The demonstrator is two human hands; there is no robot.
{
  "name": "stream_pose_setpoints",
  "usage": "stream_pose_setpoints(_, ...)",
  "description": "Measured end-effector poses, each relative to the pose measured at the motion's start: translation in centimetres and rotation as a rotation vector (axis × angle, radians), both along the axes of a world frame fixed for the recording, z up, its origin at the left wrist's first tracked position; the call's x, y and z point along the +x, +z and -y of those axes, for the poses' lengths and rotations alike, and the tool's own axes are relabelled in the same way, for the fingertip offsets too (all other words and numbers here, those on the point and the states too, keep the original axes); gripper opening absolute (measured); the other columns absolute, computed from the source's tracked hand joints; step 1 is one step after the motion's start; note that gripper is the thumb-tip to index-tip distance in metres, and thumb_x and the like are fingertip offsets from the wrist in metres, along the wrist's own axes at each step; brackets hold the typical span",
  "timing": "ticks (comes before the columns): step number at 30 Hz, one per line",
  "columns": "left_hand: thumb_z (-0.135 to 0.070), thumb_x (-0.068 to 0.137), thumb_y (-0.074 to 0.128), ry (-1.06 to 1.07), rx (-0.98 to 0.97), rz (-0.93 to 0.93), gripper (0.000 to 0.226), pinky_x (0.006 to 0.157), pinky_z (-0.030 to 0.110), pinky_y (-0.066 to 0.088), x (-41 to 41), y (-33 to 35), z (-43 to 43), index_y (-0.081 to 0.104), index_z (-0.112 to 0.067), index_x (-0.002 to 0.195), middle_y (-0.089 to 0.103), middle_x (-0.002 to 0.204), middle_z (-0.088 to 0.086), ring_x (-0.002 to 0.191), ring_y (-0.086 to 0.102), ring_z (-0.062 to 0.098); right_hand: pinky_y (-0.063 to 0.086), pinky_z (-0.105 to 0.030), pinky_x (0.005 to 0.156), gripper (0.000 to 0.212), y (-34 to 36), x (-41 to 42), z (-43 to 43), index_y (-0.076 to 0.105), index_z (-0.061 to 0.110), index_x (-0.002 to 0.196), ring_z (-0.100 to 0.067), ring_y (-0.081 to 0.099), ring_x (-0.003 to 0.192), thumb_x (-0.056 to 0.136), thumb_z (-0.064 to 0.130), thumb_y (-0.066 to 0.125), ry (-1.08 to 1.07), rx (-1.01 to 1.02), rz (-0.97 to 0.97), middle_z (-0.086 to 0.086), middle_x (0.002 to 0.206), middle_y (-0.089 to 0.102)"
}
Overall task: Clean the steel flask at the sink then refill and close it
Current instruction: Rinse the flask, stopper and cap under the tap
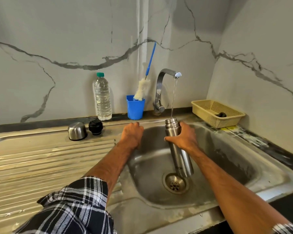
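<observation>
Steel flask (181, 159): right hand (184, 139) fingers wrapped round upper part, tips hidden behind it. Left hand (132, 134): on sink (226, 157) rim, fingers bent, grip unclear.

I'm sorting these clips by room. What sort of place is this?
Probably a home kitchen: a steel sink with a ribbed draining board, a tap running into the flask the right hand holds, and a bottle brush in a blue cup by the wall.

steel flask (180, 159), logo txt illegible
</observation>
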State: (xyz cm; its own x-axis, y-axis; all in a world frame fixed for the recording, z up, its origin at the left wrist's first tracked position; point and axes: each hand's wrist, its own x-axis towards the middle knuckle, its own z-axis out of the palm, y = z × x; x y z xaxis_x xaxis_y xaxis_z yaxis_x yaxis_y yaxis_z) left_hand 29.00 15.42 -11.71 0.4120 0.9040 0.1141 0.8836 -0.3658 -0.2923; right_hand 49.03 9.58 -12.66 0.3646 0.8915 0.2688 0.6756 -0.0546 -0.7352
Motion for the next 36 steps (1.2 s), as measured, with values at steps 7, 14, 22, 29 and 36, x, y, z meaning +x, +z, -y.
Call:
stream_pose_setpoints(7,-0.028,0.082,0.083,-0.002,0.011,0.014,0.057,0.098,0.037,0.053,0.0,0.0,-0.1,0.059,-0.012,0.131,0.056,0.127,0.008,0.115,0.057,0.024,0.045,-0.018,0.068,0.066,0.4,-0.4,-0.2,0.056,0.018,0.121,-0.005,0.058,0.082,0.067,0.026,0.092,0.003,0.077,-0.056,0.001,0.108,0.066)
stream_pose_setpoints(14,-0.030,0.081,0.083,-0.004,0.002,0.024,0.057,0.097,0.037,0.052,-0.1,-0.1,-0.3,0.060,-0.012,0.130,0.055,0.128,0.008,0.115,0.056,0.024,0.052,-0.026,0.077,0.071,0.4,-0.5,-0.4,0.054,0.018,0.125,-0.011,0.061,0.088,0.066,0.028,0.092,0.010,0.082,-0.011,0.001,0.109,0.065)
stream_pose_setpoints(22,-0.030,0.082,0.083,-0.010,0.001,0.025,0.056,0.095,0.036,0.052,-0.3,0.0,-0.3,0.060,-0.012,0.130,0.056,0.126,0.007,0.113,0.057,0.023,0.053,-0.026,0.076,0.072,0.3,-0.8,-0.4,0.055,0.018,0.126,-0.011,0.061,0.087,0.066,0.031,0.092,-0.015,0.095,-0.013,0.000,0.111,0.066)
stream_pose_setpoints(29,-0.030,0.082,0.083,-0.010,0.000,-0.006,0.054,0.094,0.036,0.053,-0.1,0.1,-0.2,0.061,-0.013,0.129,0.057,0.125,0.007,0.111,0.058,0.022,0.053,-0.029,0.079,0.070,0.2,-1.1,-0.4,0.055,0.018,0.124,-0.012,0.061,0.090,0.067,0.031,0.092,-0.031,0.100,-0.019,0.000,0.109,0.066)
stream_pose_setpoints(36,-0.030,0.082,0.083,-0.008,0.005,-0.004,0.057,0.095,0.036,0.053,-0.2,0.1,0.0,0.060,-0.013,0.130,0.056,0.127,0.007,0.113,0.057,0.023,0.054,-0.027,0.074,0.073,0.3,-0.5,-0.7,0.054,0.022,0.124,-0.011,0.061,0.086,0.064,0.038,0.092,-0.062,0.115,-0.014,0.000,0.110,0.065)
